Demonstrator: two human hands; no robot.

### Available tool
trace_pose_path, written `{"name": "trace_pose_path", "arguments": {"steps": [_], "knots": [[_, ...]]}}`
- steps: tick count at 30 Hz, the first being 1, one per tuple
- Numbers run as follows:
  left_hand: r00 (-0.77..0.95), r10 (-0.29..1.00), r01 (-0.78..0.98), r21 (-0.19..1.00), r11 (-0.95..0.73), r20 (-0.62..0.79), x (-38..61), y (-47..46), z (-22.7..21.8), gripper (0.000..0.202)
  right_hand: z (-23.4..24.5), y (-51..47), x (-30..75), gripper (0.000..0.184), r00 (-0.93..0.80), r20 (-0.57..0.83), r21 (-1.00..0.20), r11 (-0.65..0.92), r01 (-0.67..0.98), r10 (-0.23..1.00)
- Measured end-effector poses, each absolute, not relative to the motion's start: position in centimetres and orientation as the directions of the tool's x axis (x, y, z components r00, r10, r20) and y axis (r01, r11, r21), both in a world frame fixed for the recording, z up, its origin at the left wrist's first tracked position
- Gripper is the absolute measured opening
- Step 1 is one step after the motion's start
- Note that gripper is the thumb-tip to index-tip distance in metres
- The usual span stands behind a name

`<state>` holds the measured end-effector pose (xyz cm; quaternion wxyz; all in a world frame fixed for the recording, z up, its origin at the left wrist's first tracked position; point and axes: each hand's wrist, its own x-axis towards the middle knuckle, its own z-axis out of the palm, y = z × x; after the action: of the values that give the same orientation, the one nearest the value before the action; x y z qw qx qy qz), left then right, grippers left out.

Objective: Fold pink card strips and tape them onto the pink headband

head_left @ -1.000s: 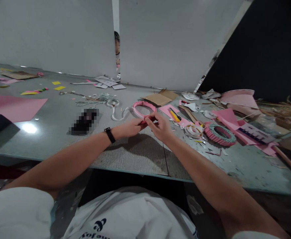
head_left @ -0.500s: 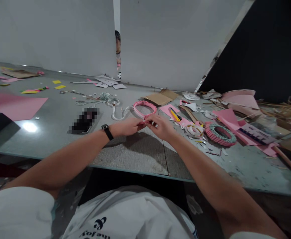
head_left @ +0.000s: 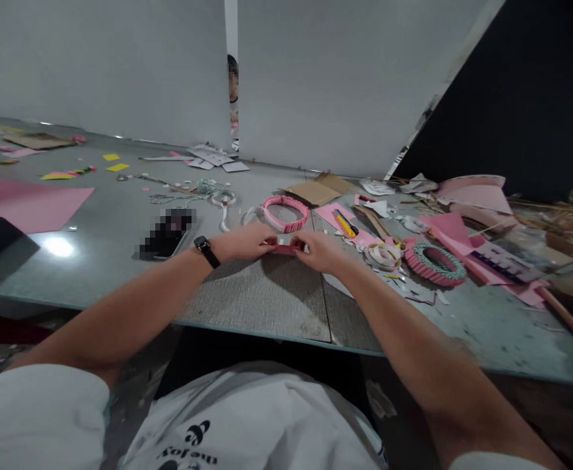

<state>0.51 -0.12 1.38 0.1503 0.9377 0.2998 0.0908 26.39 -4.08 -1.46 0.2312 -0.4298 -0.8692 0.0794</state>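
Observation:
A short pink paper strip [head_left: 286, 249] with a small white patch on its upper face stretches between my two hands, just above the table. My left hand [head_left: 253, 241] pinches its left end, and my right hand [head_left: 320, 251] pinches the other end. Right behind the fingers stands a pink pleated ring [head_left: 300, 225]. A white ribbon-like strip [head_left: 224, 212] curves away behind my left hand, which hides part of it. To the right of my right hand lie a yellow utility knife [head_left: 346, 224] and a roll of tape [head_left: 383, 256].
A phone [head_left: 166, 236] lies left of my left wrist. Cardboard [head_left: 318, 189] rests behind the ring. Farther right sit a pink-and-green pleated ring [head_left: 436, 263], paper scraps and pink sheets. A large pink sheet [head_left: 27, 203] covers the left side. Grey panels [head_left: 355, 85] close off the back.
My hands have drawn apart from nearly touching fingertips, so more of the pink strip and its white patch shows between them. The pleated ring stays in place.

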Motion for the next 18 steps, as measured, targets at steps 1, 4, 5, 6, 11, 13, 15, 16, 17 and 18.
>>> {"name": "trace_pose_path", "arguments": {"steps": [1, 4, 5, 6, 11, 13, 15, 16, 17, 18], "knots": [[0.800, 0.592, 0.529, 0.347, -0.775, 0.103, 0.50, 0.04, 1.24, 0.021, -1.58, -4.03, 26.40, 0.014, -0.531, 0.316, -0.320, 0.615, 0.721, 0.786], [0.789, 0.603, 0.522, 0.390, -0.758, 0.116, 0.50, 0.29, 0.95, 0.022, -1.92, -3.94, 26.39, 0.014, -0.530, 0.285, -0.278, 0.598, 0.751, 0.799], [0.789, 0.606, 0.525, 0.402, -0.750, 0.100, 0.52, 0.28, 0.92, 0.022, -2.01, -3.92, 26.38, 0.013, -0.526, 0.282, -0.275, 0.593, 0.757, 0.802], [0.791, 0.607, 0.529, 0.410, -0.743, 0.081, 0.55, 0.22, 0.93, 0.022, -2.10, -3.90, 26.36, 0.013, -0.525, 0.283, -0.277, 0.592, 0.757, 0.803], [0.795, 0.603, 0.533, 0.406, -0.743, 0.061, 0.79, -0.26, 1.09, 0.021, -2.43, -3.76, 26.22, 0.015, -0.546, 0.302, -0.323, 0.623, 0.712, 0.781], [0.799, 0.597, 0.518, 0.426, -0.742, 0.069, 0.83, -0.27, 1.06, 0.021, -2.48, -3.71, 26.17, 0.016, -0.544, 0.310, -0.338, 0.625, 0.703, 0.780], [0.799, 0.596, 0.505, 0.445, -0.739, 0.083, 0.84, -0.15, 0.98, 0.019, -2.50, -3.67, 26.16, 0.016, -0.540, 0.320, -0.340, 0.627, 0.701, 0.778], [0.802, 0.592, 0.501, 0.448, -0.741, 0.082, 0.83, -0.07, 0.93, 0.019, -2.51, -3.66, 26.17, 0.016, -0.542, 0.322, -0.336, 0.629, 0.701, 0.776], [0.805, 0.588, 0.498, 0.443, -0.745, 0.083, 0.81, 0.01, 0.87, 0.017, -2.53, -3.65, 26.20, 0.016, -0.544, 0.322, -0.331, 0.630, 0.702, 0.775], [0.810, 0.581, 0.496, 0.434, -0.752, 0.080, 0.79, 0.07, 0.82, 0.016, -2.56, -3.63, 26.23, 0.016, -0.547, 0.319, -0.331, 0.632, 0.701, 0.774]]}}
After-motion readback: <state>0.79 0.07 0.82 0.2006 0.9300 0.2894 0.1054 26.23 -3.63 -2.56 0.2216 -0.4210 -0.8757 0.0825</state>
